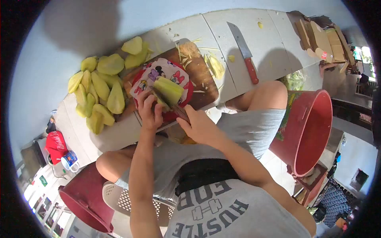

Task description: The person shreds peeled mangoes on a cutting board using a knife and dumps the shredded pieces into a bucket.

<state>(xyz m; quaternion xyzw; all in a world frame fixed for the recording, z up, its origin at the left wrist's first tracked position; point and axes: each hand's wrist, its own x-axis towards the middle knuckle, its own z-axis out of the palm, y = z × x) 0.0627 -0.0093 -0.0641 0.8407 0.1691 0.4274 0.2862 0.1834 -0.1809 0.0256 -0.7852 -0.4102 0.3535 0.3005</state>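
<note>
My left hand (149,109) grips a peeled mango piece (168,90) steady over the cartoon plate (158,71) | right hand (198,125) clenches a knife handle, slicing | cut pieces (97,93) piled aside on the desk (222,31).

A home food-preparation spot: wooden cutting board (202,75), kitchen knife (244,49), peeled mango pieces (99,93) on a white tabletop (222,27), red plastic buckets (309,131) alongside.
</note>
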